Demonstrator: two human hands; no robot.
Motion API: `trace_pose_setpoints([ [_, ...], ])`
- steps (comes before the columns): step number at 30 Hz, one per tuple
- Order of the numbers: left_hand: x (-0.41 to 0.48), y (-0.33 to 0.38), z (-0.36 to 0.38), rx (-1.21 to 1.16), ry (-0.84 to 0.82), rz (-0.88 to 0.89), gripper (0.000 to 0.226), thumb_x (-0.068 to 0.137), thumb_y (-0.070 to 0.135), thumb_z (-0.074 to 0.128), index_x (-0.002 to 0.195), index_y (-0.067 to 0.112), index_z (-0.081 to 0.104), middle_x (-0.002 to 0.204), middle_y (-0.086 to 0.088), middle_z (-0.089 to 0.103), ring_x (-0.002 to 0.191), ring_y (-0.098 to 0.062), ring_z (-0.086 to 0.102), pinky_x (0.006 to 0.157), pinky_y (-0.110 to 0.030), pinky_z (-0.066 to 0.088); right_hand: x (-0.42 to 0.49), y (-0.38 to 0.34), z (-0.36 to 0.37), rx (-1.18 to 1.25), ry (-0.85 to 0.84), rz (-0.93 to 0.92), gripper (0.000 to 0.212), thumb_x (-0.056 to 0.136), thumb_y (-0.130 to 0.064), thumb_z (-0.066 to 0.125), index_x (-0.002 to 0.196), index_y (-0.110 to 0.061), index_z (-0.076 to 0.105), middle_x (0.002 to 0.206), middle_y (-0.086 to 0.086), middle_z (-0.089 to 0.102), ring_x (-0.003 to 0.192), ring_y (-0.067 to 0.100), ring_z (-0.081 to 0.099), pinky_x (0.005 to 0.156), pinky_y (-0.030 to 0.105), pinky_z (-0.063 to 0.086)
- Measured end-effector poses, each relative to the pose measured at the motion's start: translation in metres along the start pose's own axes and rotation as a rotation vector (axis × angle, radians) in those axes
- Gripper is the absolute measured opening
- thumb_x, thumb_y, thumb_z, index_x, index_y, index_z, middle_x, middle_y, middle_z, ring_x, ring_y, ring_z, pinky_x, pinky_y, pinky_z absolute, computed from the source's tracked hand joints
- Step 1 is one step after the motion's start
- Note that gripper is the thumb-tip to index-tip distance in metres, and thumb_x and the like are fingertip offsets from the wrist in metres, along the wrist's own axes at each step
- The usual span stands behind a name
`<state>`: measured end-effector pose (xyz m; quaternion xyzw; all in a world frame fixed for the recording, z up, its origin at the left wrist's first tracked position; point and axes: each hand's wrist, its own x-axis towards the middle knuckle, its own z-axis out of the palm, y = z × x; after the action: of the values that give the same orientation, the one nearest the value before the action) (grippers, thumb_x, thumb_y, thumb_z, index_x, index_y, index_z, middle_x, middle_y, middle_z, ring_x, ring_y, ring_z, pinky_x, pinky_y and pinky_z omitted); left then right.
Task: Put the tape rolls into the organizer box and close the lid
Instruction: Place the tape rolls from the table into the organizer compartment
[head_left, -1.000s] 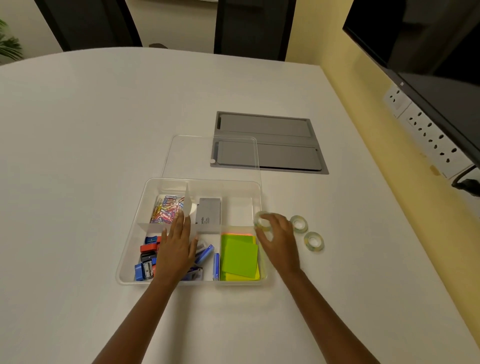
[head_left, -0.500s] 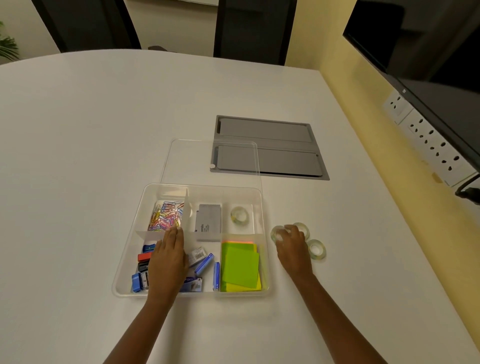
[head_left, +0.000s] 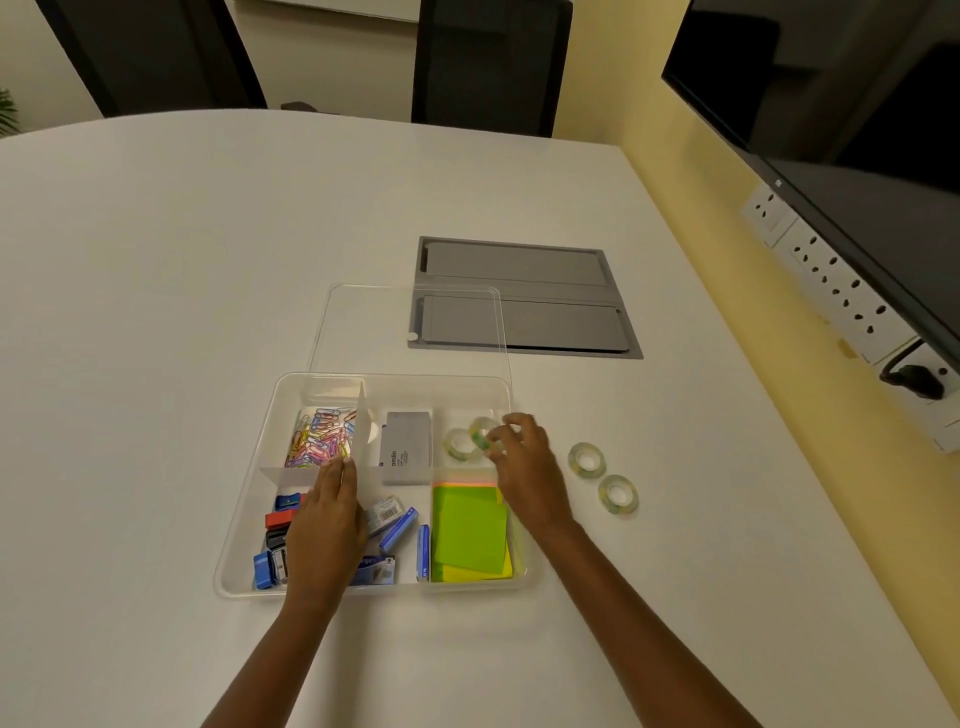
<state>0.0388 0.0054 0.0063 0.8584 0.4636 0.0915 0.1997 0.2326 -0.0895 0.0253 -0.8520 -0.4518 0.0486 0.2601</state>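
Holding a second tape roll over the organizer box (head_left: 244, 519), lid (head_left: 363, 332) open behind it.
Left hand (head_left: 324, 525) lies flat, gripping nothing, on the dividers; right hand (head_left: 524, 467) pinches a tape roll (head_left: 480, 431) above, perhaps touching, the one (head_left: 460, 445) already inside; two more rolls (head_left: 586, 459) (head_left: 618, 494) sit on the table (head_left: 208, 234) to the right.

Both forearms bare — no sleeves, left hand (head_left: 326, 525) and right hand (head_left: 524, 467) ungloved.

Soft, even light from overhead; my hands cast only faint shadows on the white table (head_left: 208, 312). Edges bow from the wide lens. My right fingertips (head_left: 511, 431) blur slightly.
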Motion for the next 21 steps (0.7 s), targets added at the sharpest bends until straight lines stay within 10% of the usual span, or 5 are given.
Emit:
trace_pose_setpoints([
  [6, 0.0, 0.001, -0.001, -0.005, 0.006, -0.019, 0.052, 0.081, 0.003, 0.061, 0.128, -0.004, 0.041, 0.132, -0.028, 0.05, 0.108, -0.047, 0.056, 0.08, -0.06, 0.053, -0.001, -0.003, 0.01, -0.185, -0.152, -0.087, 0.027, 0.096, -0.017, 0.046, 0.12, -0.011, 0.058, 0.136, 0.009, 0.049, 0.12, 0.028, 0.047, 0.093, 0.039, 0.041],
  [11, 0.0, 0.001, -0.001, 0.004, 0.005, -0.018, 0.051, 0.081, 0.003, 0.061, 0.128, -0.003, 0.041, 0.132, -0.027, 0.05, 0.108, -0.046, 0.057, 0.078, -0.059, 0.054, -0.013, 0.013, -0.005, -0.044, 0.058, -0.076, 0.02, 0.09, -0.009, 0.054, 0.106, -0.007, 0.066, 0.117, 0.014, 0.061, 0.106, 0.032, 0.056, 0.086, 0.043, 0.05],
  [15, 0.0, 0.0, 0.001, 0.001, 0.0, -0.017, 0.051, 0.081, 0.004, 0.062, 0.127, -0.004, 0.042, 0.131, -0.028, 0.05, 0.106, -0.047, 0.058, 0.077, -0.059, 0.054, -0.029, 0.051, -0.017, -0.084, 0.222, 0.149, 0.02, 0.085, -0.002, 0.06, 0.104, -0.002, 0.066, 0.113, 0.018, 0.063, 0.105, 0.036, 0.058, 0.086, 0.044, 0.051],
  [21, 0.0, -0.001, 0.002, 0.0, 0.009, -0.012, 0.05, 0.082, 0.005, 0.06, 0.127, -0.003, 0.042, 0.132, -0.027, 0.05, 0.103, -0.046, 0.059, 0.075, -0.059, 0.056, -0.054, 0.094, -0.016, -0.228, 0.036, 0.528, 0.038, 0.09, -0.022, 0.058, 0.124, -0.005, 0.05, 0.138, 0.015, 0.043, 0.123, 0.033, 0.045, 0.097, 0.041, 0.045],
])
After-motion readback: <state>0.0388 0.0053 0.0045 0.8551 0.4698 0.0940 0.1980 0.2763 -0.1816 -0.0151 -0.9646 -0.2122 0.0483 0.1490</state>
